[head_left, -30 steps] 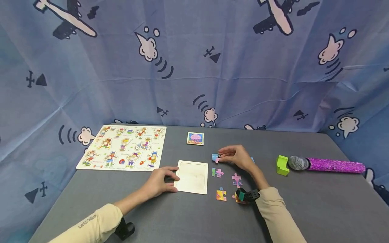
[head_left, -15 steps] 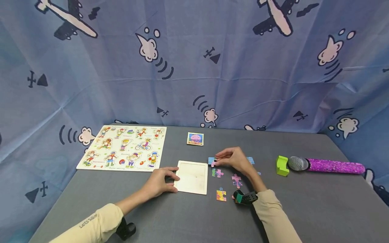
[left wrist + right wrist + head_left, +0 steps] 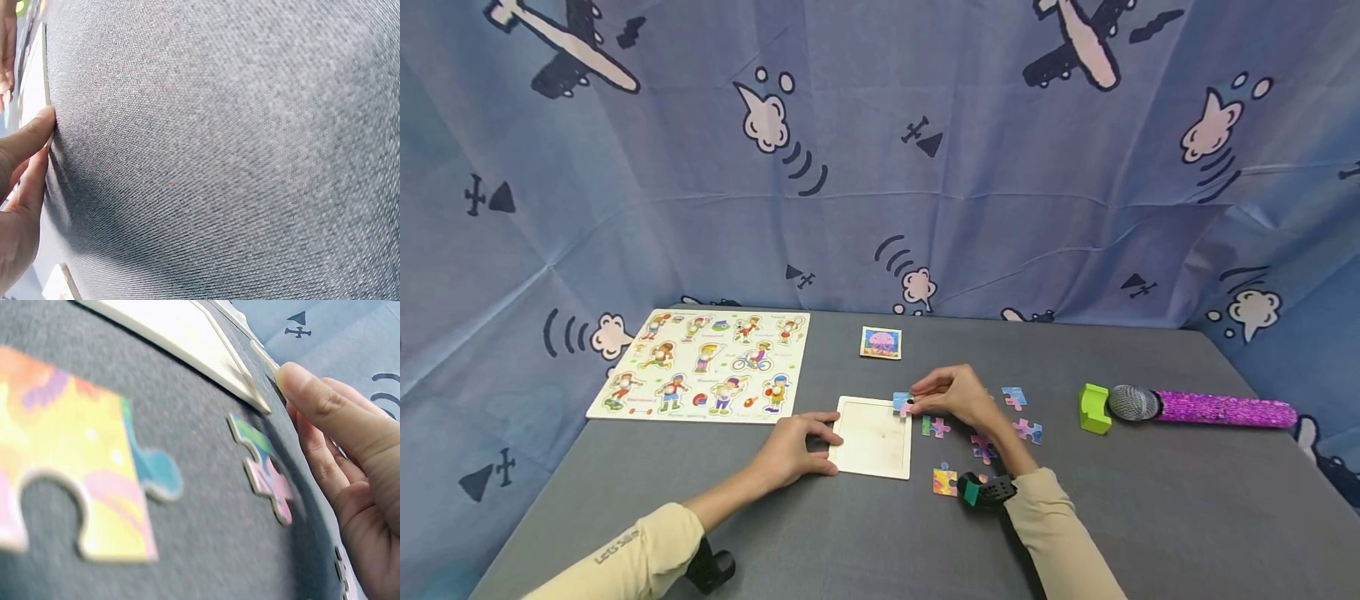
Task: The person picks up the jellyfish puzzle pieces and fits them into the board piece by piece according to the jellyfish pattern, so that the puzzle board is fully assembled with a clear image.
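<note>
My right hand (image 3: 958, 397) pinches a blue-and-pink jigsaw piece (image 3: 901, 402) by its right side, over the upper right corner of a pale wooden puzzle tray (image 3: 868, 442). At the tray's left edge, my left hand (image 3: 793, 447) holds it, thumb and fingers on the rim; the left wrist view shows the thumb (image 3: 44, 122) at its edge. Loose jigsaw pieces lie right of the tray: a green-and-pink piece (image 3: 938, 428), a yellow piece (image 3: 945, 482), a blue piece (image 3: 1013, 396) and a pink-and-blue piece (image 3: 1030, 431). The right forearm and wrist strap partly cover others.
Behind the tray lies a small jellyfish picture (image 3: 881, 342). A large board with figures of children (image 3: 707, 367) sits at the back left. To the right are a green block (image 3: 1095, 408) and a glittery pink microphone (image 3: 1217, 407). A blue curtain (image 3: 850, 167) hangs behind the table.
My right hand has moved left with the blue-and-pink jigsaw piece, from beside the tray to over its upper right corner. The left hand and tray have stayed in place.
</note>
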`<state>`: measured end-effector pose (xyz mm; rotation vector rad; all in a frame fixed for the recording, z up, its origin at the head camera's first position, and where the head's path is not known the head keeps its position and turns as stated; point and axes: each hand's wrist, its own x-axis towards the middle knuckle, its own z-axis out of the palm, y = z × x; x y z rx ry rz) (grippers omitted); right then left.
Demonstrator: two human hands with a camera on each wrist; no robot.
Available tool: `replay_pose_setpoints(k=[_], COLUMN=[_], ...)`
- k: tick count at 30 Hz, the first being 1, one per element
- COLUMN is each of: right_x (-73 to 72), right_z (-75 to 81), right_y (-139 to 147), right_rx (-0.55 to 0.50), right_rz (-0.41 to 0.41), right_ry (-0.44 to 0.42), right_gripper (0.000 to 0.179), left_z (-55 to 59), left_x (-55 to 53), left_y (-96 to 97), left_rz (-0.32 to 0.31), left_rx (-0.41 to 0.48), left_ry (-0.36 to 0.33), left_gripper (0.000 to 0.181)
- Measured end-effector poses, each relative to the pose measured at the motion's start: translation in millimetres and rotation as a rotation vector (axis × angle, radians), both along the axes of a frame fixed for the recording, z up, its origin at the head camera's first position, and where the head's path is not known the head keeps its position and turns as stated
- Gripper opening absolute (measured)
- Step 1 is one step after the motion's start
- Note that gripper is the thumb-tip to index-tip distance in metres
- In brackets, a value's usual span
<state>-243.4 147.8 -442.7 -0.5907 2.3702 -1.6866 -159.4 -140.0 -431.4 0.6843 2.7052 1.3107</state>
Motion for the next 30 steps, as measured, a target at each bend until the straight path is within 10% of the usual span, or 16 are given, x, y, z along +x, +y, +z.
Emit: replay_pose_setpoints(k=[30], right_x=[15.5], right_z=[-4.7], right_y=[-64.3], right_rx=[0.021], right_rz=[-0.068], right_ry=[0.058], right_gripper=[0.023], left_z=[1.8], left_x=[0.2], left_y=[0.8], left_rz=[0.001], left_rx=[-0.041], left_ry=[0.018], left_gripper=[0.026])
